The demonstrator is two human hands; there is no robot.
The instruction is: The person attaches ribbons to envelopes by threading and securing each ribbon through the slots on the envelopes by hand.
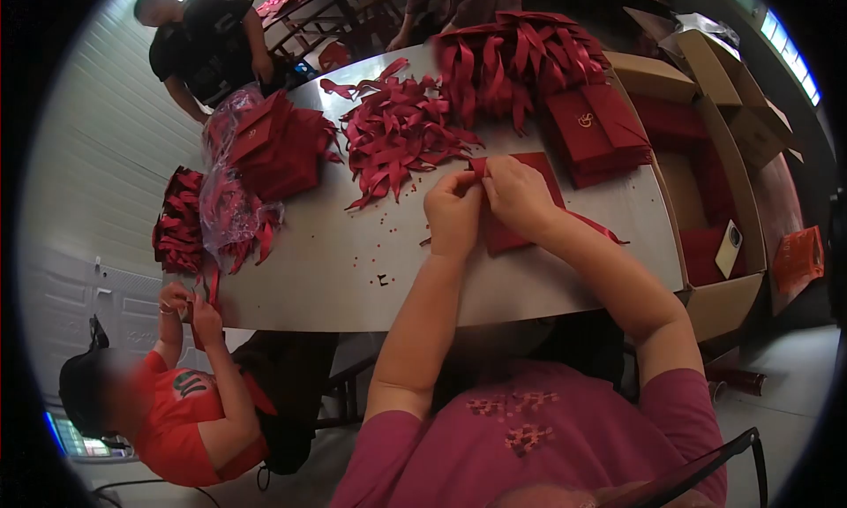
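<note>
A flat red bag (508,230) lies on the grey table under my hands. Pinched at its upper edge, a red ribbon (478,165) is held between the fingertips of my left hand (453,210) and my right hand (519,195). The two hands almost touch. Another ribbon end (600,228) sticks out from the bag beneath my right forearm. Beyond my hands lies a heap of loose red ribbons (401,133). To the right of it is a stack of red bags (598,133) with a gold emblem.
Ribboned bags (520,62) fill the table's far side; more red bags (273,146) and plastic wrap stand left. An open cardboard box (693,190) with a phone (729,248) adjoins the right edge. A co-worker in red (190,402) sits left; others stand behind. Small red bits dot the table (326,283).
</note>
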